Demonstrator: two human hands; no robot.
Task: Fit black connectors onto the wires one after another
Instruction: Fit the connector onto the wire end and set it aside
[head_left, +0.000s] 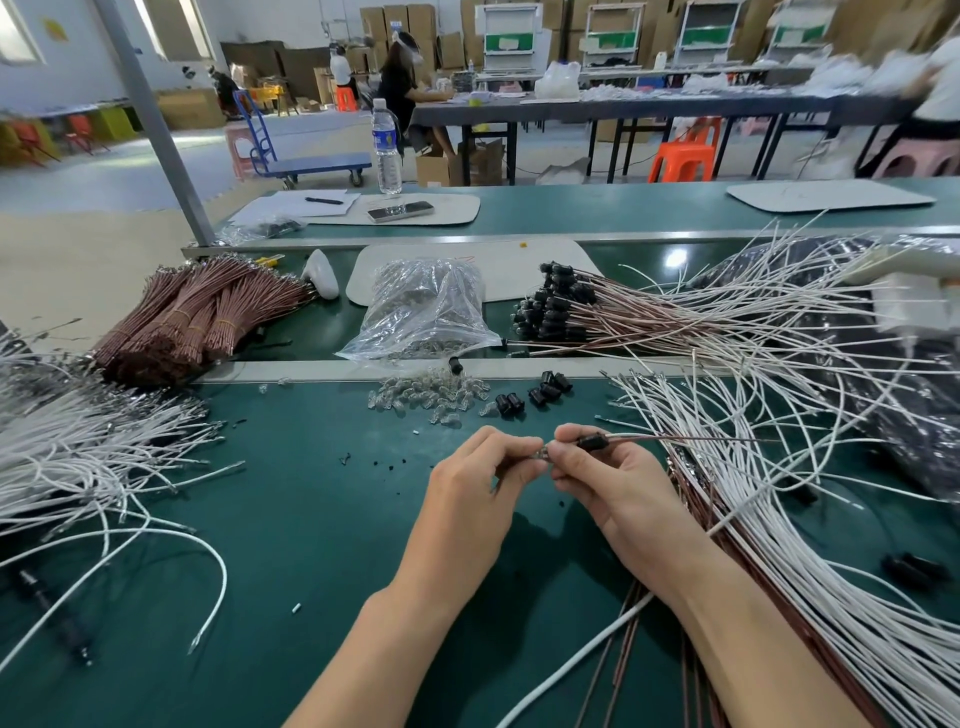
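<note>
I am counting one left hand (470, 470), one right hand (605, 480), one held black connector (592, 442), one small clear part (540, 455). I am counting about six loose connectors (535, 393), one clear bag (426, 312).

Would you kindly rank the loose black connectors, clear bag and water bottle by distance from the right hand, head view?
1. Loose black connectors, just beyond the right hand.
2. Clear bag, behind them, centre.
3. Water bottle, far back.

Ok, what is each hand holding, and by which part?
Right hand pinches the black plastic connector at the end away from its wires; left hand pinches a small shiny part.
</note>
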